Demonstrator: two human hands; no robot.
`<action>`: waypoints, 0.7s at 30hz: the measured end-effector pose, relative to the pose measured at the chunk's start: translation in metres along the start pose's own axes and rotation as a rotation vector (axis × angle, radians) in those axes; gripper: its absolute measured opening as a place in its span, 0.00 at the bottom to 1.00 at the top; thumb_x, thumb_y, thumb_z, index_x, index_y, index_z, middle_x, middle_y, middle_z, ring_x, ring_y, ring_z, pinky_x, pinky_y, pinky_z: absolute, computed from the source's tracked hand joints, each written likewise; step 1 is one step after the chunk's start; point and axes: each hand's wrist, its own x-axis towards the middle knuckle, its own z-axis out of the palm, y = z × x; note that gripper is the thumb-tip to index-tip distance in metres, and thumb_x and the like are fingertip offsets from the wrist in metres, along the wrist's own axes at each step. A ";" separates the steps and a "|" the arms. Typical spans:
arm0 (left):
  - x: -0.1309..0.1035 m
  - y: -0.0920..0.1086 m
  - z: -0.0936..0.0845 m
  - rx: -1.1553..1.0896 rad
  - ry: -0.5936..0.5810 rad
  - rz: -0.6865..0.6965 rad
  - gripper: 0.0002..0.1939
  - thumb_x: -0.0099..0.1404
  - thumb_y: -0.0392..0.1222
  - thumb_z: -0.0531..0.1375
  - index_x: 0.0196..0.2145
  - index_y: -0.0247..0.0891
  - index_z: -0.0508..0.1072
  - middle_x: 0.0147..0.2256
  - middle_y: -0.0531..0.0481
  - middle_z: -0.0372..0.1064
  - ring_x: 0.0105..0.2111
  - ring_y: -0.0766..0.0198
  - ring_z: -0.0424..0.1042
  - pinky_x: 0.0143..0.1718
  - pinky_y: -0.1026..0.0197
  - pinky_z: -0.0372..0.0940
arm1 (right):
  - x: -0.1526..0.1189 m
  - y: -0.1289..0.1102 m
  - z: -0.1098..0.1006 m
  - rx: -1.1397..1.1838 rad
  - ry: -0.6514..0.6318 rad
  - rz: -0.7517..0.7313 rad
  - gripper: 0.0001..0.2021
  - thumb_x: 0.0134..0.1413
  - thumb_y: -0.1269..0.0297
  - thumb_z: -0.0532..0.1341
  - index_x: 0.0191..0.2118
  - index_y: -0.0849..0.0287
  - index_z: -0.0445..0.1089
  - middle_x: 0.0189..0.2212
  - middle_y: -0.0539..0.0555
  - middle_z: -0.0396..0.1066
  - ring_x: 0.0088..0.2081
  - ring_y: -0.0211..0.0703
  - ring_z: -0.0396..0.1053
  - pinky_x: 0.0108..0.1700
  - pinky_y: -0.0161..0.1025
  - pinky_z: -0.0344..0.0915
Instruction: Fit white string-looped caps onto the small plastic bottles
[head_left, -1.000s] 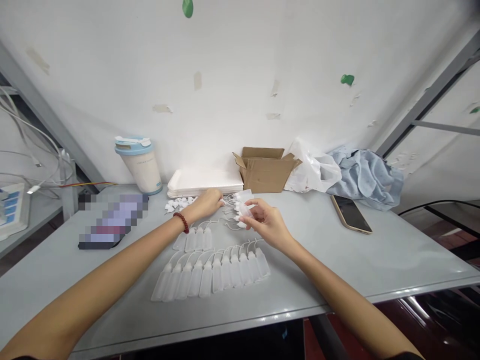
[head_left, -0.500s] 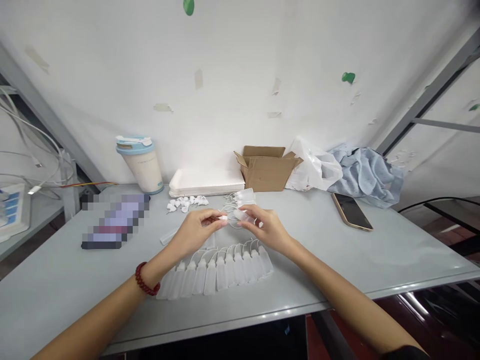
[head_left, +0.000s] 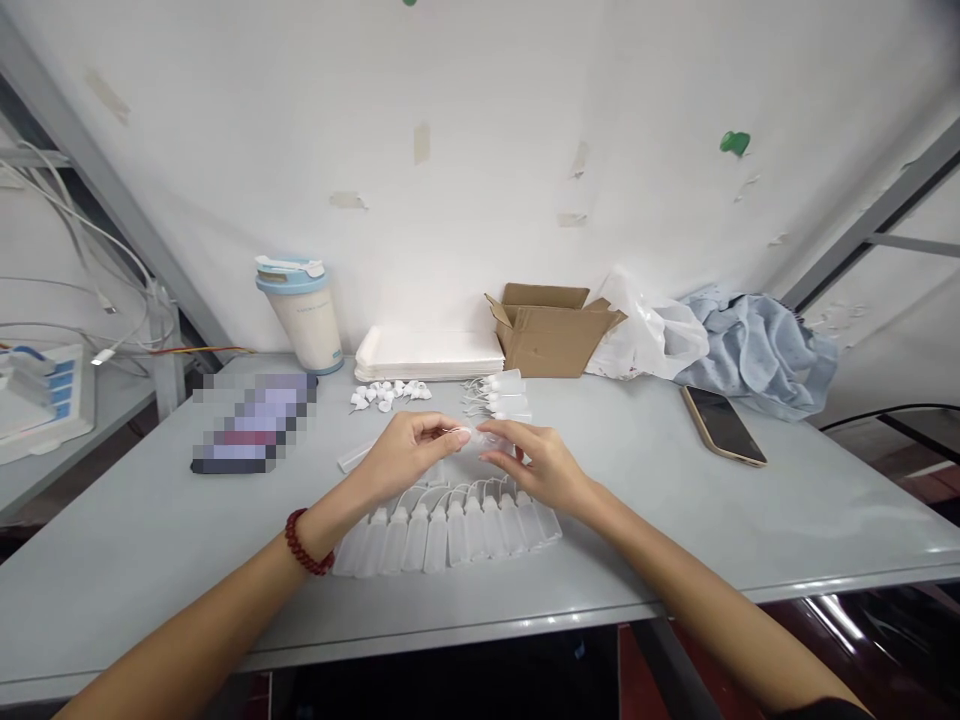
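My left hand [head_left: 416, 452] pinches a small white cap [head_left: 466, 433] between thumb and fingers. The thumb and fingers of my right hand [head_left: 536, 460] are closed on a translucent squeeze bottle [head_left: 486, 440], mostly hidden by them. Cap and neck meet between the fingertips; whether the cap is seated I cannot tell. In front of the hands lies a row of translucent bottles [head_left: 436, 540] with thin looped ties. Behind them sit a pile of white nozzle caps [head_left: 386, 394] and several more bottles [head_left: 510, 404]. Another bottle [head_left: 355, 457] lies partly behind my left hand.
Along the wall stand a blue-lidded cup [head_left: 304, 318], a stack of white sheets or envelopes [head_left: 431, 355], an open cardboard box [head_left: 555, 338], a white plastic bag [head_left: 645, 335] and blue cloth [head_left: 757, 345]. A phone [head_left: 724, 425] lies right; a blurred-out device [head_left: 259, 425] lies left.
The cap and the bottle have come together; a gap stood between them before. My hands are closer to each other. The whole view has shifted slightly.
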 end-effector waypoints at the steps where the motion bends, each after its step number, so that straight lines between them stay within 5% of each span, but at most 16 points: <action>1: 0.000 0.000 0.000 0.002 -0.013 -0.008 0.17 0.60 0.53 0.57 0.32 0.36 0.76 0.26 0.50 0.70 0.27 0.64 0.66 0.27 0.64 0.61 | 0.000 0.000 0.000 -0.001 0.004 -0.013 0.12 0.59 0.61 0.57 0.48 0.56 0.66 0.37 0.54 0.75 0.27 0.37 0.69 0.29 0.34 0.65; 10: -0.002 -0.004 0.004 0.040 -0.055 0.029 0.14 0.62 0.49 0.58 0.35 0.36 0.77 0.33 0.49 0.74 0.32 0.61 0.69 0.34 0.62 0.63 | -0.003 -0.001 0.002 -0.051 -0.020 -0.062 0.12 0.60 0.63 0.56 0.48 0.58 0.66 0.35 0.55 0.75 0.27 0.37 0.69 0.29 0.33 0.63; 17: -0.003 -0.008 0.005 0.186 0.005 0.251 0.12 0.64 0.42 0.56 0.42 0.38 0.76 0.39 0.48 0.74 0.39 0.60 0.71 0.41 0.61 0.63 | 0.000 -0.006 -0.001 0.168 -0.049 0.152 0.12 0.57 0.60 0.59 0.44 0.60 0.66 0.22 0.47 0.69 0.21 0.33 0.61 0.27 0.31 0.59; 21: -0.003 -0.003 0.002 0.163 -0.020 0.204 0.12 0.64 0.44 0.57 0.42 0.39 0.76 0.41 0.48 0.74 0.40 0.61 0.71 0.40 0.62 0.63 | 0.003 -0.011 -0.005 0.280 -0.070 0.235 0.12 0.56 0.58 0.59 0.43 0.59 0.64 0.18 0.43 0.64 0.20 0.33 0.58 0.26 0.31 0.58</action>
